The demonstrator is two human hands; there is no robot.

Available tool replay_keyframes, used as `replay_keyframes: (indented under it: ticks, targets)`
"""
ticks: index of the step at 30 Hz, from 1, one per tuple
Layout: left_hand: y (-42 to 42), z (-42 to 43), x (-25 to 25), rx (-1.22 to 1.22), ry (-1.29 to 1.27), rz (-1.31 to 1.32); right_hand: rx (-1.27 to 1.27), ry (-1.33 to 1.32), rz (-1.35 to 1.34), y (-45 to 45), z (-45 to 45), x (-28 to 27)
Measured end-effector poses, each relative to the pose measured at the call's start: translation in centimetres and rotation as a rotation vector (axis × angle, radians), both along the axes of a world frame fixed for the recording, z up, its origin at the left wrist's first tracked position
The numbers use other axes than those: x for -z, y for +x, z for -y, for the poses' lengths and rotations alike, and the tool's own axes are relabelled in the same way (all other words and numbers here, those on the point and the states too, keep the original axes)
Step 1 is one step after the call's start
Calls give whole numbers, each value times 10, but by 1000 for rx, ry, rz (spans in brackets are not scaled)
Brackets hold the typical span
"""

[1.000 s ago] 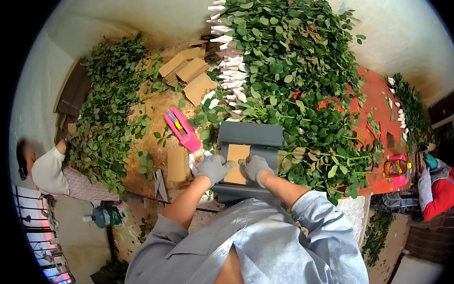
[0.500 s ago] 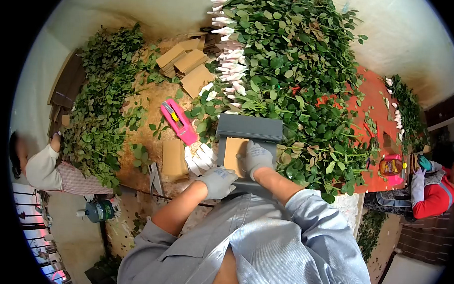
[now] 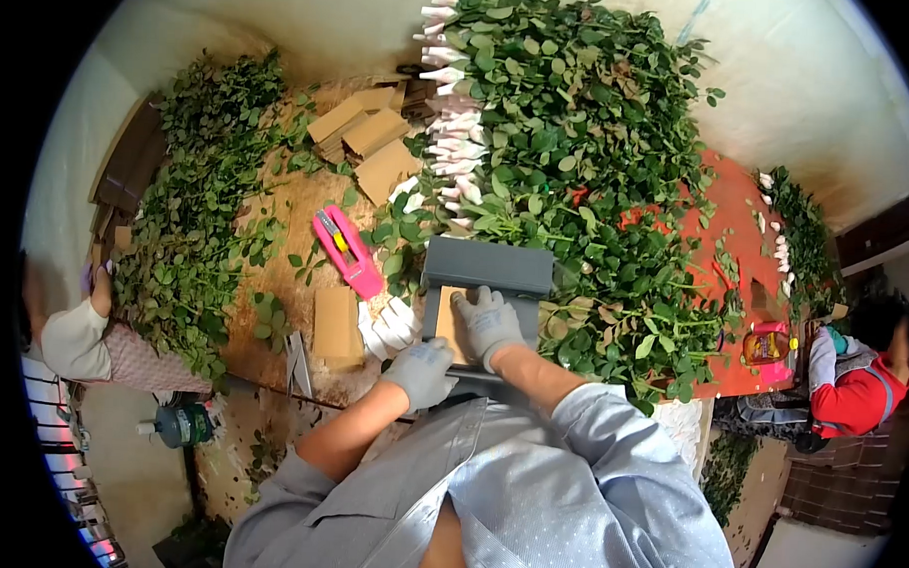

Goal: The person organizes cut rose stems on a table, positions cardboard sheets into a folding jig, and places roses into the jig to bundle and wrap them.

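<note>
A dark grey box-like stand (image 3: 488,265) is at the table's front edge, with a brown cardboard piece (image 3: 451,319) lying on it. My right hand (image 3: 491,325), in a grey glove, rests on the right part of the cardboard, its fingers bent toward the top edge. At the cardboard's lower left end is my left hand (image 3: 423,371), also gloved; its fingers are pressed together and their tips are hidden. White paper pieces (image 3: 390,329) lie just left of the stand, beside a small stack of cardboard (image 3: 338,323).
Pink tape dispenser (image 3: 348,252) and scissors (image 3: 298,366) lie on the left. More cardboard (image 3: 375,131) is behind. Leafy stems with white-wrapped ends (image 3: 590,119) cover the back right; others (image 3: 192,205) lie left. A bottle (image 3: 766,347) and co-workers (image 3: 856,388) (image 3: 77,341) flank the table.
My left hand has moved down from the cardboard's left side to its lower end. My right hand has shifted up and over the cardboard. The camera view has shifted slightly.
</note>
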State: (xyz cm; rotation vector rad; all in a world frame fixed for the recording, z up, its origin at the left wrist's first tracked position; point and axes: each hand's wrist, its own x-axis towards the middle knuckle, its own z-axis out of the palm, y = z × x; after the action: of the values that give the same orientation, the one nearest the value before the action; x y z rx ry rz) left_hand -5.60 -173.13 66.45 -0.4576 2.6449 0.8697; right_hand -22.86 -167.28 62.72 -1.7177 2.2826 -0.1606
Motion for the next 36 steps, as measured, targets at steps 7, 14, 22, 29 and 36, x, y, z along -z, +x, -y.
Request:
replay_keyframes:
  ticks: [7, 14, 22, 29, 36]
  targets:
    - [-3, -8, -4, -114, -214, 109, 9, -108, 17, 0, -3, 8]
    - [8, -10, 14, -106, -262, -1, 23, -82, 67, -1, -5, 7]
    - [-12, -6, -17, 135, -105, -90, 29, -21, 71, -1, -1, -5]
    - [-9, -6, 9, 140, -247, 29, -128, 22, 71, -7, 1, -16]
    - [-8, -4, 7, 132, -238, -72, -21, -369, 231, -115, 52, -77]
